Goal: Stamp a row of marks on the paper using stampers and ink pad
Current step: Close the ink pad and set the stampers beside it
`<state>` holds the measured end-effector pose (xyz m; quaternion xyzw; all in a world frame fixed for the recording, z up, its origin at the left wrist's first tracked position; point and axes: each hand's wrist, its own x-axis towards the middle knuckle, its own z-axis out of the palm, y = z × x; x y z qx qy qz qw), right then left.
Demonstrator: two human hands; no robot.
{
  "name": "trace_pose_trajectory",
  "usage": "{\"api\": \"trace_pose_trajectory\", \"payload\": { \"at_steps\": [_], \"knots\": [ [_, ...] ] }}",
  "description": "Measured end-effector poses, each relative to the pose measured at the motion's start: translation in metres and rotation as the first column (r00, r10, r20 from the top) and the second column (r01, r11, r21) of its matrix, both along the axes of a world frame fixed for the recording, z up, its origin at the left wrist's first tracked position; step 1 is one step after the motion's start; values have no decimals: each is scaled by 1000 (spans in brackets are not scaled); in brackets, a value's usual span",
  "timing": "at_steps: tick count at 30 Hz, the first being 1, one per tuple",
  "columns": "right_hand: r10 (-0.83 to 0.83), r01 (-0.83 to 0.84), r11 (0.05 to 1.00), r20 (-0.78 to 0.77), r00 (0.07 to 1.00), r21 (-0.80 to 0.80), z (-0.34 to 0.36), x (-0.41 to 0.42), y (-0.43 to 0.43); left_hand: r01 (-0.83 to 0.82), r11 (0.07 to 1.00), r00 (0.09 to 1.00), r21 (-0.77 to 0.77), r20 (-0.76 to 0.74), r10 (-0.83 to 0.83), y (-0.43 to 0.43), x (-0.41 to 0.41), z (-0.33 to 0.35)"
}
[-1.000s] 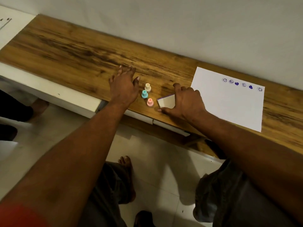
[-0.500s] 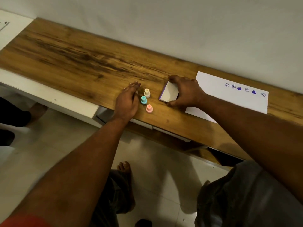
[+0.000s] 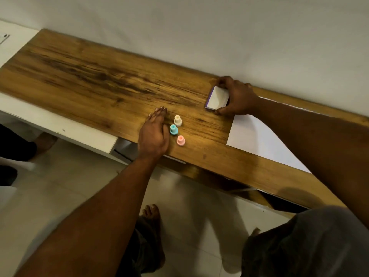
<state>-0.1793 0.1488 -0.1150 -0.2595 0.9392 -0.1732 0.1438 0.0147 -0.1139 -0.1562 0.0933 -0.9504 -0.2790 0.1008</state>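
Wooden counter: your right hand clamps the ink pad beyond the paper; left hand lies flat, fingers together, beside the stampers. Likely setup: next, seat the pad, pick one.

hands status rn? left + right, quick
Left hand: open, flat on the table beside the teal stamper, holding nothing.
Right hand: closed on the ink pad, near the wall.

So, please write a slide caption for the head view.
Right hand holds the ink pad near the wall; left hand rests beside three stampers.
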Motion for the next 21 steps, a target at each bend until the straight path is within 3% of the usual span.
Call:
{"api": "trace_pose_trajectory", "payload": {
  "at_steps": [21],
  "knots": [
    [-20, 20, 997, -2, 1000, -69, -10, -16, 11, -22, 1000, 1000, 9, 10, 22, 3, -2, 1]
  ]
}}
